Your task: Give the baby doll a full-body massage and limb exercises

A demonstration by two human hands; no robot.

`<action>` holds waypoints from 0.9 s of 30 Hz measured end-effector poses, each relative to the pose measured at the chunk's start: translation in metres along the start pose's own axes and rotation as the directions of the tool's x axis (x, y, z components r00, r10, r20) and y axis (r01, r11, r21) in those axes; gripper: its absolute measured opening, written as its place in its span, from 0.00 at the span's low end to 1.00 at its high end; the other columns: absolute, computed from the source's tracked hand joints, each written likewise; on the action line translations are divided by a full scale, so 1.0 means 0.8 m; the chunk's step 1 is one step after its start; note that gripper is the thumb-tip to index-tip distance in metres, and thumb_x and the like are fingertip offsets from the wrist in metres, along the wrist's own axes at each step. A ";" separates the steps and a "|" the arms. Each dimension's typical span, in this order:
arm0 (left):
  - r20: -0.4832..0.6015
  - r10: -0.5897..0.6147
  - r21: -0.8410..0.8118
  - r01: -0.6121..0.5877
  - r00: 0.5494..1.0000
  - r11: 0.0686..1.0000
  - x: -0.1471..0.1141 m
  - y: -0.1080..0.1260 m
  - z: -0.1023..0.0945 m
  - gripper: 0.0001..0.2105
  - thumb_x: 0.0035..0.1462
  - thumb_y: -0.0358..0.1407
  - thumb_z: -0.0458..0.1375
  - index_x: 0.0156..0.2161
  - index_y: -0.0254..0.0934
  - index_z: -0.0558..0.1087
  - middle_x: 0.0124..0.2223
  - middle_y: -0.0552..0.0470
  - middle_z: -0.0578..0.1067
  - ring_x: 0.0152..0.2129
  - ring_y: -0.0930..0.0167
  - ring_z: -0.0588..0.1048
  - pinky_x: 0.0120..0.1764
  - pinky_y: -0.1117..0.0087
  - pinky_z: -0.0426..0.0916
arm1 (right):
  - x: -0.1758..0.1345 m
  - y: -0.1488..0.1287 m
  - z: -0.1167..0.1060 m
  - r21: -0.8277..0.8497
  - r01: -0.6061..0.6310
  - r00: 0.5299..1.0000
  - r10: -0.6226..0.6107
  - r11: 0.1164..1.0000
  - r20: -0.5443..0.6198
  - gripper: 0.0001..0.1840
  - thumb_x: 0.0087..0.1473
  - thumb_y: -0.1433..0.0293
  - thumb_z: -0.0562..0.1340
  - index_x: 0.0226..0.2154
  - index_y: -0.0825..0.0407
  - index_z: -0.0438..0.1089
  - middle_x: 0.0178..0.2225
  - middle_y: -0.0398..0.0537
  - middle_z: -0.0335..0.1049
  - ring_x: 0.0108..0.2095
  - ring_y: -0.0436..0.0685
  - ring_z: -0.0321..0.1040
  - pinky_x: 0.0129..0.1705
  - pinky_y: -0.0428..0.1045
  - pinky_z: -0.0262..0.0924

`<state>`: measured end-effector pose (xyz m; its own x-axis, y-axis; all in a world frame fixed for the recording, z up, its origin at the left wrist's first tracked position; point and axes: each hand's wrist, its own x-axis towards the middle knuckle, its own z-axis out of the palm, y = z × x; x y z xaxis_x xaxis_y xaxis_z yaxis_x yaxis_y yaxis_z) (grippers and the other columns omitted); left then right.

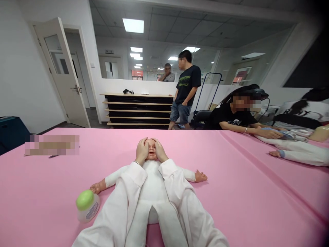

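Observation:
A baby doll (153, 178) lies on its back, its soft body white, its head and hands of skin-coloured plastic. Its arms are stretched out to both sides. My left hand (142, 150), with a beaded bracelet at the wrist, rests along the left side of the doll's face (152, 152). Against the other side lies my right hand (160, 151). Both hands have their fingers laid flat up over the cheeks and forehead, partly covering the face. Beside the doll's hand on the left, a cream jar (88, 207) with a green lid sits tilted.
Pink cloth (231, 192) covers the table. A blurred-out item (52, 145) lies at the far left. On the right, a seated person (235, 113) handles cloth by another doll (305, 152). Another person (186, 85) stands behind the table near a shelf rack (138, 108).

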<state>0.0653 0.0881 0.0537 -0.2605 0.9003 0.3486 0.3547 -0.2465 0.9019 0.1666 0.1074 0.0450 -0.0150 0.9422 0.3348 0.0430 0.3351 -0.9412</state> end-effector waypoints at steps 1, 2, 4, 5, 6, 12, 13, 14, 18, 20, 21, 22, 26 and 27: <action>-0.002 -0.014 -0.014 0.014 1.000 1.000 0.000 0.001 -0.001 0.18 0.54 0.31 0.44 0.48 0.34 0.69 0.52 0.46 0.68 0.51 0.67 0.65 0.54 0.66 0.57 | 0.000 -0.001 0.001 0.004 -0.013 1.000 0.013 1.000 -0.014 0.19 0.47 0.68 0.48 0.40 0.53 0.66 0.48 0.50 0.64 0.51 0.54 0.58 0.55 0.51 0.50; -0.004 -0.026 -0.028 0.026 1.000 0.999 -0.001 0.002 -0.001 0.19 0.54 0.31 0.44 0.48 0.34 0.69 0.52 0.46 0.68 0.51 0.68 0.65 0.54 0.67 0.57 | 0.000 -0.002 0.002 0.006 -0.026 0.999 0.026 1.000 -0.025 0.19 0.47 0.69 0.47 0.40 0.53 0.66 0.48 0.49 0.64 0.51 0.54 0.58 0.55 0.51 0.50; -0.006 -0.044 -0.047 0.044 0.999 0.998 -0.002 0.005 -0.003 0.19 0.53 0.29 0.43 0.48 0.33 0.69 0.52 0.46 0.69 0.51 0.68 0.65 0.53 0.67 0.58 | 0.000 -0.005 0.002 0.006 -0.040 0.999 0.041 0.999 -0.036 0.19 0.46 0.70 0.47 0.39 0.52 0.66 0.48 0.48 0.64 0.51 0.54 0.58 0.55 0.51 0.50; -0.005 -0.049 -0.051 0.048 0.999 0.998 -0.003 0.007 -0.004 0.20 0.53 0.29 0.42 0.48 0.33 0.69 0.52 0.46 0.69 0.50 0.68 0.65 0.53 0.67 0.58 | -0.001 -0.006 0.002 0.005 -0.042 0.998 0.043 0.999 -0.039 0.19 0.46 0.70 0.47 0.39 0.52 0.66 0.48 0.48 0.64 0.51 0.54 0.58 0.55 0.51 0.51; -0.003 -0.052 -0.052 0.052 0.999 0.997 -0.004 0.008 -0.005 0.20 0.53 0.29 0.42 0.48 0.33 0.69 0.51 0.46 0.69 0.50 0.68 0.66 0.53 0.67 0.58 | -0.002 -0.007 0.002 0.005 -0.042 0.998 0.042 0.999 -0.040 0.19 0.47 0.70 0.47 0.39 0.52 0.66 0.48 0.48 0.64 0.51 0.54 0.58 0.55 0.51 0.51; -0.004 0.020 -0.013 -0.020 1.000 1.000 -0.007 0.008 -0.006 0.18 0.52 0.33 0.48 0.47 0.33 0.68 0.51 0.44 0.69 0.49 0.65 0.67 0.52 0.65 0.59 | -0.007 -0.006 -0.004 -0.033 0.055 0.998 -0.054 0.998 0.033 0.20 0.45 0.65 0.54 0.42 0.53 0.65 0.49 0.50 0.63 0.51 0.56 0.58 0.56 0.50 0.48; -0.003 0.036 -0.003 -0.036 0.999 0.999 -0.007 0.006 -0.006 0.18 0.51 0.33 0.50 0.48 0.33 0.68 0.51 0.44 0.70 0.49 0.65 0.67 0.52 0.65 0.59 | -0.008 -0.005 -0.005 -0.044 0.078 0.996 -0.076 0.996 0.042 0.21 0.44 0.64 0.55 0.43 0.53 0.64 0.49 0.50 0.63 0.51 0.56 0.58 0.56 0.50 0.48; -0.003 0.049 0.006 -0.049 0.999 0.999 -0.007 0.005 -0.005 0.18 0.50 0.32 0.51 0.48 0.33 0.68 0.50 0.44 0.70 0.48 0.66 0.67 0.52 0.65 0.60 | -0.009 -0.004 -0.005 -0.052 0.096 0.995 -0.094 0.994 0.044 0.22 0.44 0.63 0.56 0.43 0.54 0.64 0.49 0.51 0.62 0.51 0.56 0.58 0.56 0.50 0.48; -0.001 0.084 0.016 -0.084 0.996 0.996 -0.006 0.001 -0.005 0.18 0.48 0.32 0.51 0.47 0.33 0.68 0.50 0.45 0.70 0.48 0.66 0.67 0.52 0.66 0.60 | -0.009 -0.001 -0.005 -0.060 0.121 0.992 -0.120 0.991 0.035 0.22 0.44 0.63 0.57 0.43 0.53 0.64 0.49 0.50 0.63 0.51 0.56 0.58 0.56 0.50 0.48; 0.003 0.082 0.013 -0.082 0.997 0.997 -0.005 0.000 -0.005 0.18 0.49 0.32 0.51 0.47 0.34 0.68 0.50 0.45 0.70 0.48 0.66 0.67 0.52 0.66 0.60 | -0.008 -0.001 -0.004 -0.058 0.101 0.995 -0.099 0.993 0.024 0.21 0.45 0.63 0.56 0.43 0.52 0.64 0.49 0.49 0.63 0.52 0.55 0.57 0.56 0.50 0.48; 0.007 0.075 0.011 -0.075 0.997 0.997 -0.005 0.001 -0.005 0.18 0.49 0.32 0.51 0.47 0.34 0.68 0.50 0.45 0.70 0.48 0.66 0.67 0.52 0.66 0.60 | -0.008 -0.001 -0.004 -0.056 0.086 0.996 -0.086 0.995 0.017 0.20 0.45 0.64 0.56 0.43 0.52 0.65 0.49 0.49 0.63 0.52 0.55 0.57 0.56 0.50 0.48; 0.011 0.065 0.009 -0.065 0.998 0.998 -0.004 0.001 -0.005 0.18 0.49 0.32 0.51 0.47 0.33 0.68 0.50 0.45 0.70 0.48 0.66 0.67 0.52 0.66 0.60 | -0.008 -0.001 -0.003 -0.054 0.071 0.997 -0.071 0.996 0.011 0.20 0.45 0.64 0.55 0.43 0.52 0.65 0.49 0.49 0.63 0.52 0.55 0.57 0.56 0.50 0.48; 0.015 0.022 -0.010 -0.022 1.000 1.000 -0.003 0.003 -0.004 0.18 0.52 0.33 0.48 0.48 0.32 0.68 0.51 0.44 0.70 0.49 0.66 0.67 0.52 0.66 0.59 | -0.006 -0.003 -0.002 -0.043 0.021 1.000 -0.021 0.999 -0.009 0.19 0.47 0.65 0.51 0.42 0.52 0.65 0.49 0.48 0.63 0.52 0.54 0.57 0.56 0.50 0.48; 0.013 0.009 -0.018 -0.009 1.000 1.000 -0.003 0.004 -0.004 0.18 0.53 0.33 0.46 0.48 0.32 0.68 0.51 0.44 0.70 0.49 0.67 0.67 0.52 0.66 0.59 | -0.006 -0.003 -0.001 -0.040 0.010 1.000 -0.011 0.999 -0.017 0.19 0.47 0.66 0.49 0.42 0.52 0.66 0.49 0.49 0.63 0.52 0.54 0.57 0.56 0.50 0.48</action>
<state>0.0639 0.0838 0.0562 -0.2458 0.9026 0.3535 0.3409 -0.2609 0.9032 0.1676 0.1021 0.0459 0.0011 0.9383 0.3459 0.0826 0.3446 -0.9351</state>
